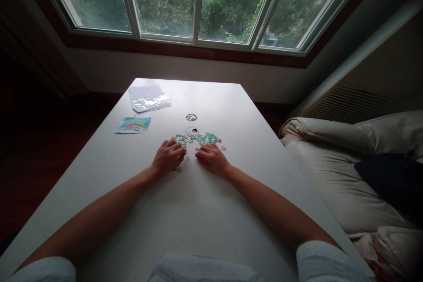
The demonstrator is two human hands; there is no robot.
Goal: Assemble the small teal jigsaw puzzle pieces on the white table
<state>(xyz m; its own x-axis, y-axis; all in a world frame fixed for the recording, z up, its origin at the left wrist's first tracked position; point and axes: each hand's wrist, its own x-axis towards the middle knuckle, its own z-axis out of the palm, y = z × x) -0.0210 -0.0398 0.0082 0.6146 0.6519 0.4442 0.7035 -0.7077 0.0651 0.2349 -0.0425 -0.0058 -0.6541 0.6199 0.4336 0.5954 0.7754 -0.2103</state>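
Small jigsaw pieces (pixel 211 138), mostly green with some pink and yellow, lie in a loose heap on the white table (pixel 185 216). My left hand (pixel 169 157) rests at the heap's near left side, fingers curled together; what its fingertips hold is too small to make out. Facing it across a narrow gap, my right hand (pixel 213 158) is also closed, its fingertips low by the pieces and their contents hidden. One green piece (pixel 179 169) lies apart, just below my left hand. A pale piece (pixel 224 148) sits to the right of my right hand.
Beyond the heap are two round black-and-white discs, a nearer one (pixel 191 131) and a farther one (pixel 191 117). At the left lie a colourful picture sheet (pixel 134 125) and a clear plastic bag (pixel 150 98). A beige sofa (pixel 340 176) stands right of the table, below a window (pixel 165 0).
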